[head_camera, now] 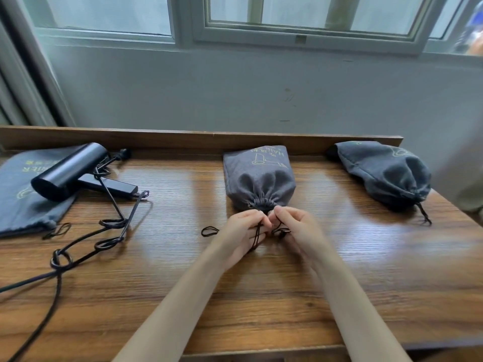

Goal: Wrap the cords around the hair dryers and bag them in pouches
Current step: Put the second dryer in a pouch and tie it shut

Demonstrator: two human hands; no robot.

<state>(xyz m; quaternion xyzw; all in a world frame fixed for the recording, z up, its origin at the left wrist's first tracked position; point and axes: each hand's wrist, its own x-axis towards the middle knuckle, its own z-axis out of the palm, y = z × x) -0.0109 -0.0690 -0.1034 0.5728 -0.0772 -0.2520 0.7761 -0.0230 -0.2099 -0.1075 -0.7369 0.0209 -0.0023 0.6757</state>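
Observation:
A filled grey drawstring pouch (pixel 258 176) stands mid-table with its mouth gathered toward me. My left hand (pixel 241 232) pinches one black drawstring (pixel 256 237) just below the mouth. My right hand (pixel 294 228) pinches the other drawstring (pixel 281 231) beside it. A second filled pouch (pixel 384 173) lies at the right, cinched. At the left a black hair dryer (pixel 69 171) rests on a flat empty pouch (pixel 18 202), its black cord (pixel 104 231) sprawled loose in loops over the table.
The wooden table (pixel 261 296) has a raised back ledge (pixel 183 139) against a grey wall under a window. A curtain (pixel 23 82) hangs at the far left. The loose cord runs off the table's left front edge.

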